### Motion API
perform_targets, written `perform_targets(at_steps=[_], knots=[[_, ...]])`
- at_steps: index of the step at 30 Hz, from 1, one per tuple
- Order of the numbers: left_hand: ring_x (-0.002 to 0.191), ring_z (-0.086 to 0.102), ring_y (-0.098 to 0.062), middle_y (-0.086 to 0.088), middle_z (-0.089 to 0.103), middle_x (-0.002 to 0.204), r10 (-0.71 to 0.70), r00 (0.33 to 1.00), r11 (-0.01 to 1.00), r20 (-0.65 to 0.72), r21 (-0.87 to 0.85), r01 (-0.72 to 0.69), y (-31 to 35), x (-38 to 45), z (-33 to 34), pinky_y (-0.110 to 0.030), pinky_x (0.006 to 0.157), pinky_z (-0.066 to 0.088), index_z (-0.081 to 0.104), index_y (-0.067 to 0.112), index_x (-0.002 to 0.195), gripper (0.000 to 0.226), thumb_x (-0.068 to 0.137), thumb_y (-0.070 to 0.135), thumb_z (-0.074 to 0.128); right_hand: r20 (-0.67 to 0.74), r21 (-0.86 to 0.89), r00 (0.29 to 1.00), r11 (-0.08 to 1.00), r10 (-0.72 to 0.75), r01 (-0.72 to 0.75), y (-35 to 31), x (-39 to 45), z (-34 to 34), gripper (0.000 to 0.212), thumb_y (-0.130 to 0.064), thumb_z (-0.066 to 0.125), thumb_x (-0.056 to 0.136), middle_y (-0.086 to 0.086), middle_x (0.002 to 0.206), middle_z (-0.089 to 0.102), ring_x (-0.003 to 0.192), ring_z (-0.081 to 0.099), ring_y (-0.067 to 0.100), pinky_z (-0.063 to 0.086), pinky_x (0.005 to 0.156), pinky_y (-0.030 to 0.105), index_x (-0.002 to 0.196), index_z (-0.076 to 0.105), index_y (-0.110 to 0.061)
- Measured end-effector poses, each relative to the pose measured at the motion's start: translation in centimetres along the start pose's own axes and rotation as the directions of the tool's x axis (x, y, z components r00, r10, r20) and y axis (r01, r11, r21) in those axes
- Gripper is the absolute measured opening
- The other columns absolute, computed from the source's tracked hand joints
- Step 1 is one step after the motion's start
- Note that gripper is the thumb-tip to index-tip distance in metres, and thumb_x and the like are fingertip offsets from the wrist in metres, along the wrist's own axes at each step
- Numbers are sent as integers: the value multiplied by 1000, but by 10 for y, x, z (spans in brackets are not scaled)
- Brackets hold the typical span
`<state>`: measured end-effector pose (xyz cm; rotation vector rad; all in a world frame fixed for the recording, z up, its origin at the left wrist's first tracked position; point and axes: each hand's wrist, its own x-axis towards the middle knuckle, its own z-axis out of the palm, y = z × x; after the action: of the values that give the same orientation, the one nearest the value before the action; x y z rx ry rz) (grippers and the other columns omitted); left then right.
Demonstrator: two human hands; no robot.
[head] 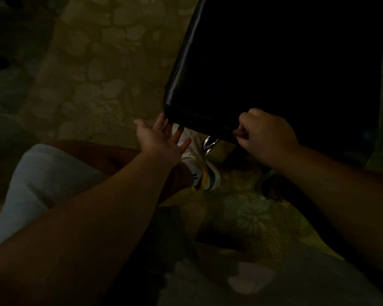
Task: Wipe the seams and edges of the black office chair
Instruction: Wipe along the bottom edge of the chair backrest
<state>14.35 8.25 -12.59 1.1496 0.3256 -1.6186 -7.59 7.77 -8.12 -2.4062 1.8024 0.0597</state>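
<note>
Black and glossy, the office chair [274, 62] is seen just beyond both hands, its near edge running from the corner touched by the spread fingers of the left hand [161, 138] toward the right hand [263, 133], curled at that edge, any cloth undiscernible.

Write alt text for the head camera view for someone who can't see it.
In dim light, a right hand grips the near edge of a black office chair while the left hand, fingers straight, touches its corner, above a sneaker.
</note>
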Motion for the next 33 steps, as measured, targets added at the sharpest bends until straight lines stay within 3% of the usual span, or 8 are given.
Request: perform_targets(at_steps=[5,9,13,17,21,25,29,33], knots=[[127,57,-33,-6,63,137,10,1000,997,-10,74,-9,3,3,-5,-61,111,34,59,23,139,81,96,76,16,-99,84,986,988,136,-128,-1,5,-4,22,-30,66,91,8,108,56,92,56,25,32,66,30,103,58,-13],[122,59,-31,-3,63,138,11,1000,993,-7,117,-10,1,2,-6,-58,107,38,58,24,140,79,97,75,15,-26,39,998,998,50,-49,-6,4,3,22,-29,66,90,6,108,56,92,57,24,36,66,30,104,58,-15],[118,62,-29,-2,65,135,18,999,989,-30,145,-13,-3,2,-6,-54,100,43,60,25,137,76,98,73,16,-133,120,984,987,120,-104,-1,5,1,19,-28,68,89,7,99,56,83,55,25,32,63,29,95,58,-13],[117,63,-28,-3,65,134,37,998,980,-53,196,-26,-8,-2,-6,-51,103,43,59,25,139,74,99,71,18,-53,51,998,998,38,-36,-4,-2,8,17,-28,67,90,5,97,55,83,55,24,33,62,29,93,58,-15],[114,64,-28,-2,67,129,44,995,974,-91,227,-23,-10,-4,-5,-47,96,47,63,24,134,71,100,70,20,-130,153,962,964,240,-219,-1,3,-3,18,-32,67,90,5,100,55,85,55,24,34,62,30,94,59,-16],[114,61,-28,-5,66,128,66,990,971,-122,238,-36,-10,-7,-1,-49,101,45,64,20,130,69,101,69,24,17,35,999,998,51,-51,-5,-6,4,16,-29,66,90,5,104,57,91,58,25,41,66,32,97,60,-16],[121,57,-26,-1,62,137,112,991,957,-76,279,-87,-5,-10,6,-53,106,42,57,24,140,68,101,68,24,-137,147,966,969,221,-201,9,-4,-4,21,-30,67,90,10,103,57,88,56,29,33,64,31,97,60,-12],[119,59,-24,1,62,136,107,991,949,-75,304,-79,-6,-12,3,-51,103,43,60,27,137,65,102,67,23,-23,52,996,995,81,-80,1,-2,0,19,-29,68,89,7,103,55,91,57,27,36,65,31,97,58,-14]])
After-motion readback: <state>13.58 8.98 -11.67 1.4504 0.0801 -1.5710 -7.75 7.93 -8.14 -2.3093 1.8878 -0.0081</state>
